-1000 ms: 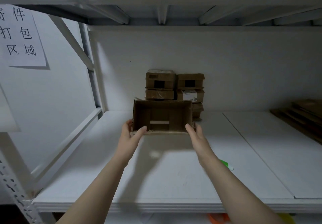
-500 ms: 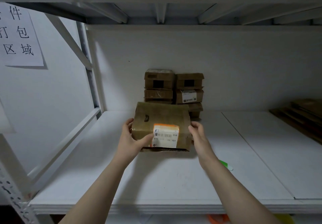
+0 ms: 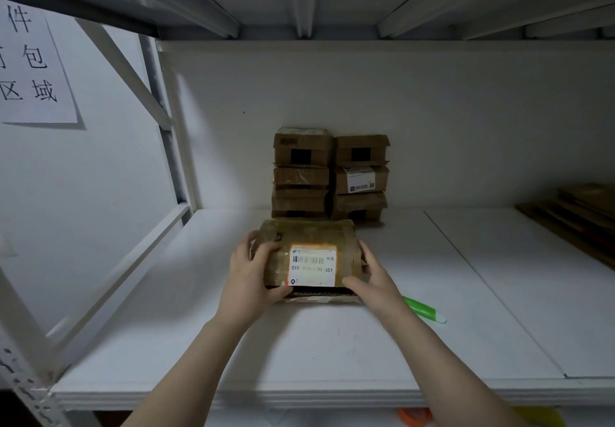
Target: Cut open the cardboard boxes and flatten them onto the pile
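**Open shelf in front, cardboard at the back**

The box [image 3: 309,260] takes the middle of the shelf [image 3: 332,353], with the left hand [image 3: 248,275] and right hand [image 3: 376,277] gripping its two ends, so both sides are occupied. Just behind it a stack [image 3: 329,177] of boxes stands against the back wall and closes the way straight ahead. A green tool [image 3: 422,308] lies on the shelf beside the right wrist. The pile [image 3: 579,213] of flat cardboard fills the far right. Bare shelf runs along the front edge, between tool and pile, and left of the box up to the slanted rail [image 3: 116,277]. Overhead, beams [image 3: 303,11] cap the space.
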